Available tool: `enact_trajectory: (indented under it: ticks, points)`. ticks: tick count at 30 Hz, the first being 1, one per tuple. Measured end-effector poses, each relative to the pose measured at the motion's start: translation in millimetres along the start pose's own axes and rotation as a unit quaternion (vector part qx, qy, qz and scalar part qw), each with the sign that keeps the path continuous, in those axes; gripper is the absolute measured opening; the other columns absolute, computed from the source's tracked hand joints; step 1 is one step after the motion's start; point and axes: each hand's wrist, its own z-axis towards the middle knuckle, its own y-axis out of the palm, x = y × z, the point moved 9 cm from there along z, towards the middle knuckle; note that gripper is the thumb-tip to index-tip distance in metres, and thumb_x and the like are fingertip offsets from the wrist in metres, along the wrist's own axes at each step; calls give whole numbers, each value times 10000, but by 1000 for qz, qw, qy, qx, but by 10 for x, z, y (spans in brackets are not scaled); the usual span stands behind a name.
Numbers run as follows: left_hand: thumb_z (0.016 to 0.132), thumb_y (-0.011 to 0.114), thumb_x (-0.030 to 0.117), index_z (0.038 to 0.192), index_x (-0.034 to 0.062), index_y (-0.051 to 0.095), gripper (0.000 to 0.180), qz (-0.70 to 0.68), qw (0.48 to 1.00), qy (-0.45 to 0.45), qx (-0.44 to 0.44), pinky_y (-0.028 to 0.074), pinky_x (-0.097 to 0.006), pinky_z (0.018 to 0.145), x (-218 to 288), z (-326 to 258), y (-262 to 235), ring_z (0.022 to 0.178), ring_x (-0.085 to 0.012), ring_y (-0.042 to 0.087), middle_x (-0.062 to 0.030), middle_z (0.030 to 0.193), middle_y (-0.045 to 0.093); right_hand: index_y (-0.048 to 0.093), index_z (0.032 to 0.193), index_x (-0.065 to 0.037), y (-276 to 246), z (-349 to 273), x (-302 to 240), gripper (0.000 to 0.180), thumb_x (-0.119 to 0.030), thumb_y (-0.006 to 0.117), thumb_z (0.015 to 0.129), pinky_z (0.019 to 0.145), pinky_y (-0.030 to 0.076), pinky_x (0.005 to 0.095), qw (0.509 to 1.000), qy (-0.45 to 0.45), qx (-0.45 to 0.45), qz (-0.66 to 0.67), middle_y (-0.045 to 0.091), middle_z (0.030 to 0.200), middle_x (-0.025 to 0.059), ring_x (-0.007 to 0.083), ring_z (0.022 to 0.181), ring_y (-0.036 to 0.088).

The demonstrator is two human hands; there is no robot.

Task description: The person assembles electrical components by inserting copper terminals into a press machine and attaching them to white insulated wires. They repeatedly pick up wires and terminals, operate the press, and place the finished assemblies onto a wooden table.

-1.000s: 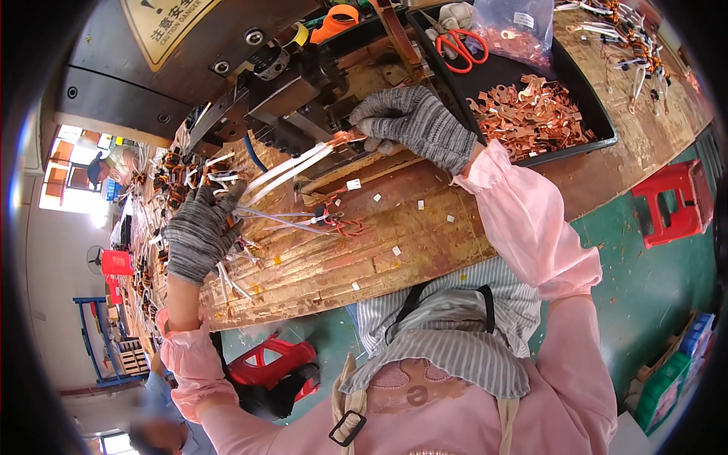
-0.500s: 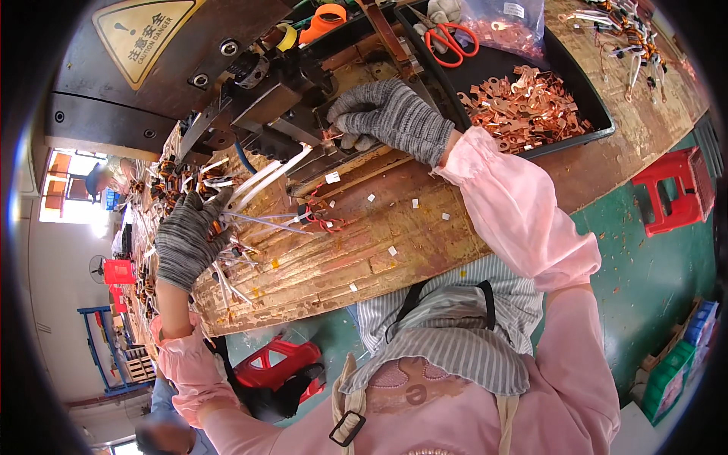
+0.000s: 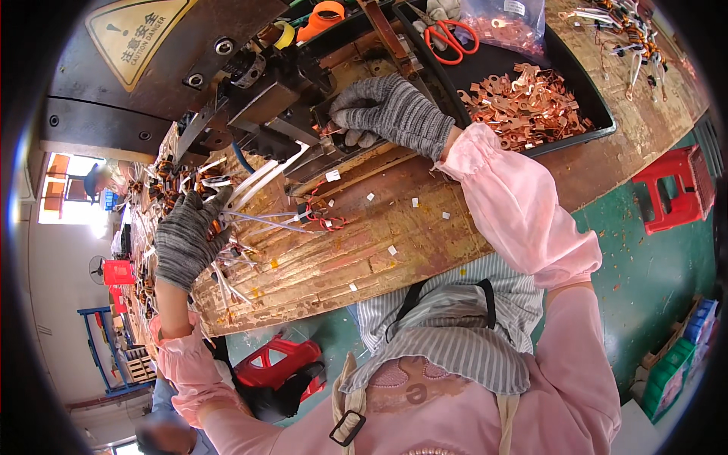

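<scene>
My right hand [image 3: 390, 114], in a grey knitted glove, is at the jaws of the dark metal press [image 3: 265, 106]. Its thumb and fingers pinch a small copper terminal [image 3: 328, 130], partly hidden by the glove and the press. My left hand [image 3: 189, 239], gloved alike, is closed round a wired coil [image 3: 218, 226] of which only a bit of orange and some leads show. Two thick white leads [image 3: 262, 182] stretch from beside the left hand up into the press. Thinner leads with a red twisted wire [image 3: 326, 221] lie on the worktable [image 3: 364, 262].
A black tray [image 3: 599, 125] holds loose copper terminals [image 3: 527, 106], red-handled scissors [image 3: 451, 42] and a plastic bag [image 3: 504, 26]. Wired coils heap behind my left hand; more lie far right [image 3: 633, 38]. Red stools [image 3: 675, 189] stand by the table. A person [image 3: 163, 432] is at lower left.
Both hands stay almost where they were, the left on the coil, the right at the press. Only a very slight shift of the whole view shows.
</scene>
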Motion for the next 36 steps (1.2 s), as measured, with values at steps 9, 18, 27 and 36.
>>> enact_trajectory:
  ticks: [9, 18, 27, 36]
  points:
    - [739, 667, 309, 1291, 224, 481, 589, 2, 1000, -16, -25, 484, -391, 803, 10, 15, 14, 956, -320, 563, -186, 1067, 539, 610, 1014, -7, -305, -298, -240, 252, -205, 620, 857, 536, 512, 211, 991, -38, 122, -40, 654, 799, 51, 94, 626, 621]
    - [736, 666, 298, 1304, 218, 463, 609, 2, 999, -22, -37, 478, -390, 835, -5, 11, 32, 1012, -323, 546, -185, 1123, 534, 602, 998, -5, -587, -687, -283, 218, -187, 594, 877, 530, 485, 194, 987, -76, 139, 17, 637, 784, 40, 76, 622, 597]
    - [721, 676, 285, 1291, 221, 477, 607, -9, 999, 3, 44, 487, -390, 769, -19, -17, 75, 935, -299, 551, -140, 1036, 548, 602, 979, -22, -721, -980, -241, 197, -195, 578, 888, 513, 463, 179, 987, -46, 151, -8, 626, 759, 31, 66, 607, 583]
    - [618, 728, 200, 1256, 226, 523, 670, 37, 986, 21, 164, 449, -382, 621, 180, -505, -212, 742, -259, 513, -70, 803, 483, 596, 998, -17, -473, -1331, -317, 258, -247, 542, 894, 589, 476, 254, 986, 10, 158, 55, 622, 836, 47, 144, 691, 589]
